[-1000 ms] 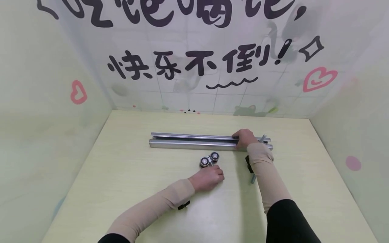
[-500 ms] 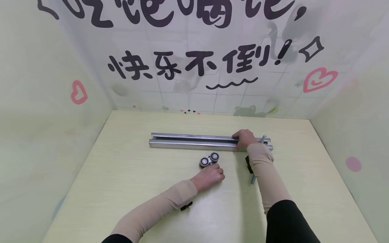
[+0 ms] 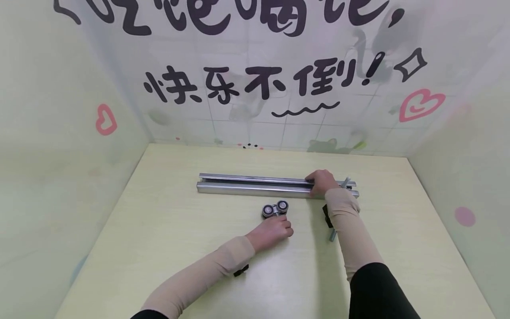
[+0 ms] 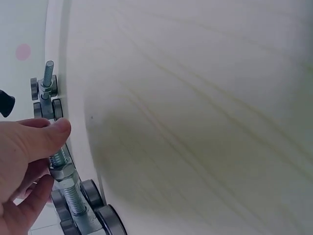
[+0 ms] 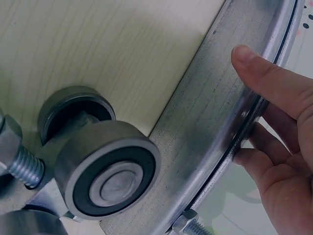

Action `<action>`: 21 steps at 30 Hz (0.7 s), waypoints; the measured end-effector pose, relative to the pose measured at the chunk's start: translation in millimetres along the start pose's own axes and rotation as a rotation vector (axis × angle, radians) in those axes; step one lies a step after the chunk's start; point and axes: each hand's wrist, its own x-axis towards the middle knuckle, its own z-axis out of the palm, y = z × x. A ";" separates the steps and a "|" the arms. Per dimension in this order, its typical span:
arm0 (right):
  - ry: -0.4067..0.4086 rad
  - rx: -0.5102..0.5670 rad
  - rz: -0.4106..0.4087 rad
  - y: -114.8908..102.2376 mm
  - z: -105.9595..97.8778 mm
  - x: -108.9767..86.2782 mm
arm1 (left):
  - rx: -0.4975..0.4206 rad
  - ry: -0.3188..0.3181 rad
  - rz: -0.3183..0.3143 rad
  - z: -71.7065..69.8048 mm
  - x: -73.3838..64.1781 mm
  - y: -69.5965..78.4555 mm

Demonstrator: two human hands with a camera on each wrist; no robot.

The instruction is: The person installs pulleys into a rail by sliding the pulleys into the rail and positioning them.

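Note:
My left hand holds a roller trolley above the table's middle. Thumb and fingers grip its threaded bolt around the hex nut; the wheels point toward the rail. A long metal channel rail lies across the back of the table, open slot upward. Near its right end my right hand grips it, thumb on the front wall and fingers at the slot and far side. Another trolley's bolt sticks up from the slot at that end. Its wheels are hidden.
A further trolley lies on the table in front of the rail's right end. In the head view my right forearm covers most of it, leaving its bolt visible. Printed walls enclose the table at the back and both sides.
My left hand shifts slightly right and then back left, and its trolley turns a little. The right hand and rail stay in place.

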 end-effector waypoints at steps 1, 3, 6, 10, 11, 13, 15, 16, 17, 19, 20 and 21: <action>0.002 0.000 -0.002 0.2 0.1 -0.1 | -0.008 -0.003 0.002 -0.3 -1.5 -0.2; 0.004 0.005 -0.006 -0.4 -0.2 -0.5 | -0.020 -0.005 0.005 -1.4 -4.3 -0.3; 0.008 0.008 -0.009 -0.3 0.3 -0.4 | -0.038 0.011 0.009 -2.9 -8.5 -0.2; 0.005 0.002 -0.013 0.0 1.3 -0.5 | -0.072 0.069 0.005 -7.5 -12.5 0.4; 0.004 0.003 -0.010 -0.1 1.3 -0.5 | -0.081 0.081 0.002 -8.9 -13.2 0.6; 0.001 0.003 -0.006 -1.1 1.1 -0.8 | -0.101 0.088 -0.008 -12.7 -14.3 0.4; 0.003 0.003 -0.006 -1.0 1.3 -0.7 | -0.114 0.093 -0.020 -15.9 -15.0 -0.7; 0.006 0.001 -0.007 -0.7 1.6 -0.6 | -0.118 0.096 -0.025 -17.6 -15.0 -1.6; 0.009 0.001 -0.007 -0.6 1.7 -0.5 | -0.119 0.097 -0.031 -19.2 -14.9 -2.9; 0.015 -0.004 -0.012 0.7 2.6 0.0 | -0.119 0.114 -0.041 -22.3 -14.6 -6.0; 0.015 -0.003 -0.010 1.4 3.2 0.4 | -0.117 0.125 -0.045 -22.6 -14.4 -7.9; 0.015 -0.002 -0.006 1.9 3.8 0.7 | -0.113 0.136 -0.050 -23.0 -14.2 -9.8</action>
